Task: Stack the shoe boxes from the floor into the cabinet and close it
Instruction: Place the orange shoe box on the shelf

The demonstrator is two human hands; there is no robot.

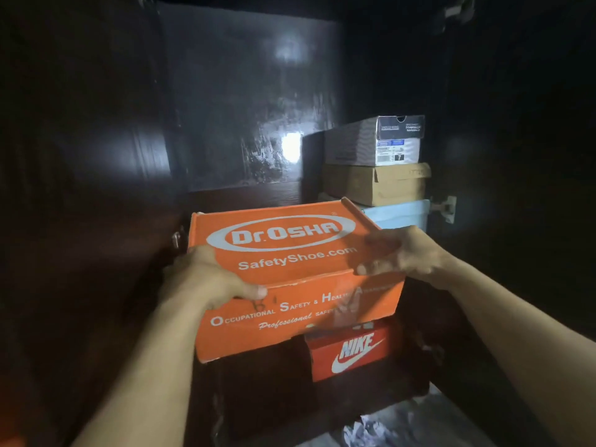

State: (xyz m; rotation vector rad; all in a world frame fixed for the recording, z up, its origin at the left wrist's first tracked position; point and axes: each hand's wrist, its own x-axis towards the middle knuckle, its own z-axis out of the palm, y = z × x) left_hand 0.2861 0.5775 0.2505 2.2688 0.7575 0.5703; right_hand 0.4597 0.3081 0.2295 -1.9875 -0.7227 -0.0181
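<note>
A: Your left hand [211, 279] and right hand [398, 253] grip the orange Dr.Osha box [290, 272] by its sides, above the Nike box [350, 351].

B: Careful, set off-center it may tip and slide off.

top box [290, 253]: orange, white lettering | Nike box [350, 353]: red, white swoosh | cabinet [251, 101]: dark brown

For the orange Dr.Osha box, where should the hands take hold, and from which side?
Probably as shown: the left hand and right hand grip the Dr.Osha box at its two short ends, coming from the person's side, thumbs on the lid. It looks too wide for one hand.
</note>
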